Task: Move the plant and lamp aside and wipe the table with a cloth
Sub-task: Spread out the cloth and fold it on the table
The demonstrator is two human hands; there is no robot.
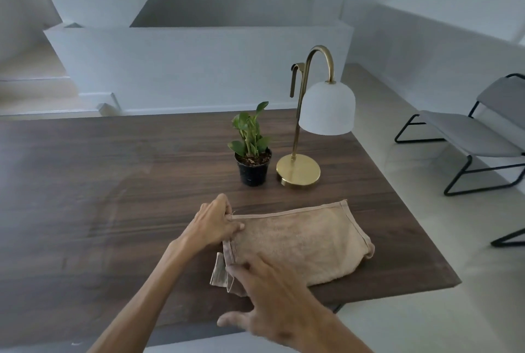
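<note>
Step looks like cloth prep: folding or flattening it, wiping either done or not begun, can't tell. Left hand [216, 222] pinches the cloth [301, 242] at its far-left corner, fingers curled on the hem. Right hand [272, 296] is spread, fingertips resting on the near-left edge. Cloth lies on the table [85, 182] at 5 o'clock, near the right edge. Plant [252, 151] and lamp [309, 131] stand side by side at 1 o'clock, just beyond the cloth. Next move likely needs one hand freed.
</note>
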